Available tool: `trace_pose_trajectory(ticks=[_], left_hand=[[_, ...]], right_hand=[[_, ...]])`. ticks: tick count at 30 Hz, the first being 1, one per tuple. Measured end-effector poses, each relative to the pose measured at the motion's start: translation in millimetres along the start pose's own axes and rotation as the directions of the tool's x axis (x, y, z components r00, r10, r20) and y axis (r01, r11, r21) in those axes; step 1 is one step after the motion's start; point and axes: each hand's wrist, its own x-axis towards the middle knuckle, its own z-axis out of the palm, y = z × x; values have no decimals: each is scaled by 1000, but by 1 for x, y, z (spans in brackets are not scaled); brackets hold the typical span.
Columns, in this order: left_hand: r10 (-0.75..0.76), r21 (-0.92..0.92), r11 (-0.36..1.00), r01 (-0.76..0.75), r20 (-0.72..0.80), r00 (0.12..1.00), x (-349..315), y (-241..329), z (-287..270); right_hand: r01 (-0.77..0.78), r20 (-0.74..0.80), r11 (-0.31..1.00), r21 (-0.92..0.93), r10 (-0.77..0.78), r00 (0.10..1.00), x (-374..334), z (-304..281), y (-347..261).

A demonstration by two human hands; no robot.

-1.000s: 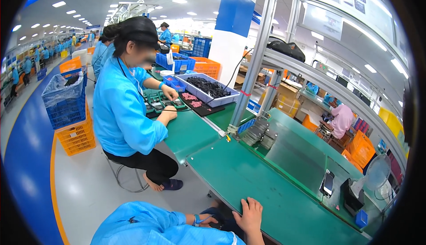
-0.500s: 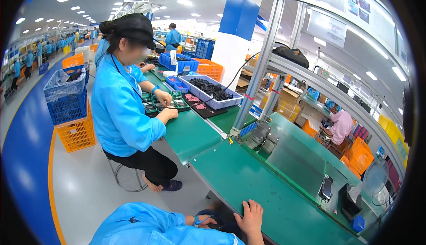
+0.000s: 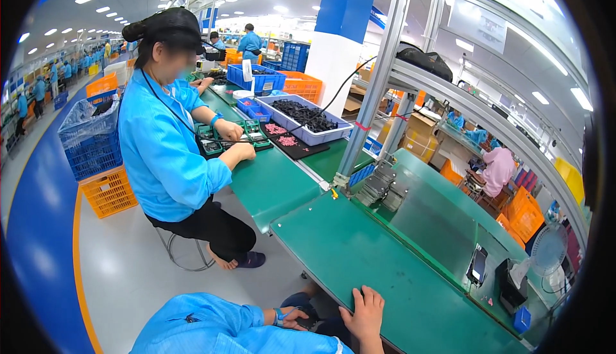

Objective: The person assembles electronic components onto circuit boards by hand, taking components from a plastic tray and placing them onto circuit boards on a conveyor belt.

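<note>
My right hand lies on the near edge of the green workbench, its fingers stretched and spread, holding nothing. Lower down, below the bench edge and near my lap, is my left hand, with a blue band around its wrist. The left fingers are curled by a dark object; what it is I cannot make out against the dark clothing and shadow.
At left, a co-worker in blue handles parts over green trays. Beyond stand a bin of black parts and pink pieces. A metal post rises behind the bench; stacked grey parts and a phone-like device lie beyond.
The view has shifted slightly. My right hand stays on the bench edge; my left hand stays low, with slightly more of it showing. The co-worker's hands have moved a little over the trays.
</note>
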Motion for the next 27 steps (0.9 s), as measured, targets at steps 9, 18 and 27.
trace_pose_trajectory(ticks=[9,18,27], left_hand=[[-44,-65,997,51,102,994,24,0,-22],[34,-3,999,-34,89,995,0,2,12],[34,-7,999,-33,193,981,-4,8,13]], right_hand=[[5,-7,1000,-3,-5,1000,-1,-3,-3],[-2,-6,1000,15,2,1000,-4,3,0],[1,2,1000,7,-1,1000,4,0,-4]])
